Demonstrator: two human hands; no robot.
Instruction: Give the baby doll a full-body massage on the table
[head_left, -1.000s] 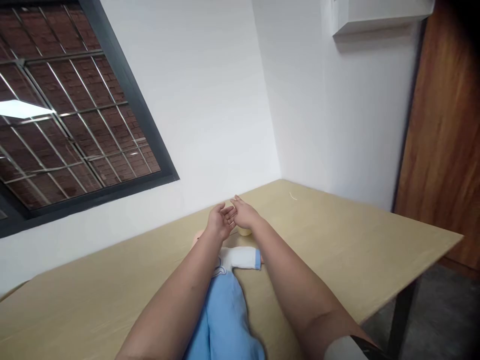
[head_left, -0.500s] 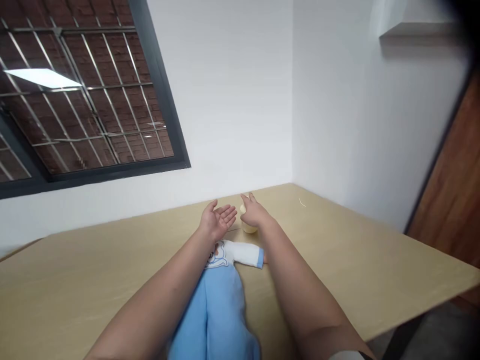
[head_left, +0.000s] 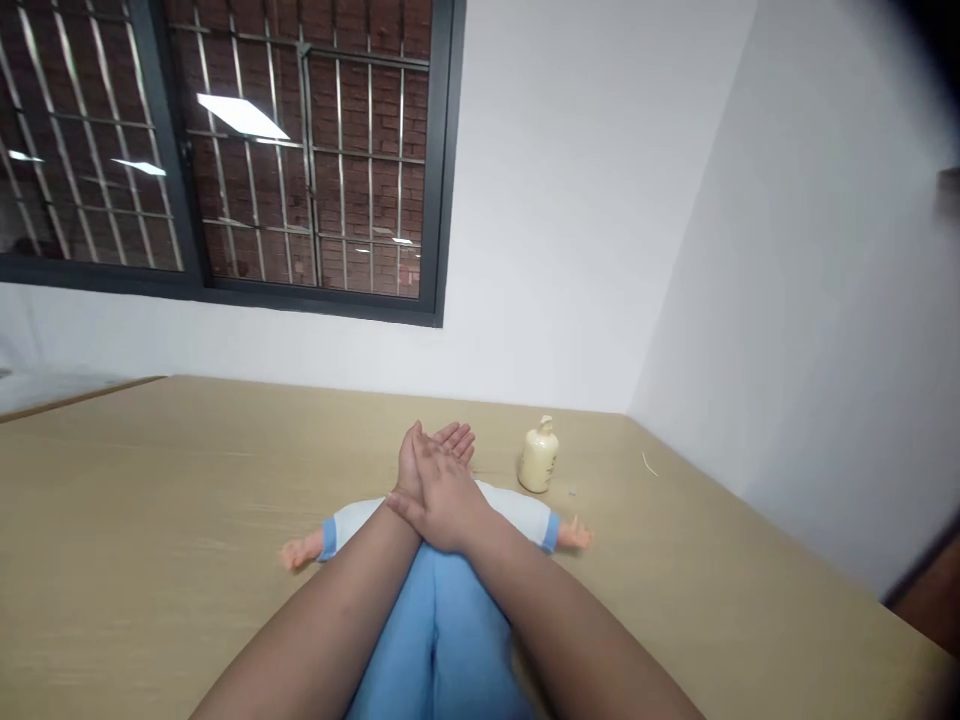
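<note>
My left hand (head_left: 409, 468) is palm up with its fingers stretched out, over the chest of a doll. Across its palm lies my right hand (head_left: 450, 500), fingers flat and touching it; neither hand holds an object. The doll, in blue trousers (head_left: 433, 630) and a white top with blue cuffs, lies on its back below my forearms, arms spread to both sides. My hands hide its head and most of its chest. Just right of my hands stands a cream pump bottle (head_left: 538, 460), upright and apart from them.
The doll and bottle rest on a wide tan table (head_left: 172, 520). A thin pale strip (head_left: 649, 465) lies on its right side. White walls (head_left: 555, 200) meet behind it, and a barred window (head_left: 315, 160) is at the upper left.
My right hand has left the pump bottle and moved left onto my left palm. The bottle now stands free. The camera view has turned left, showing both of the doll's arms.
</note>
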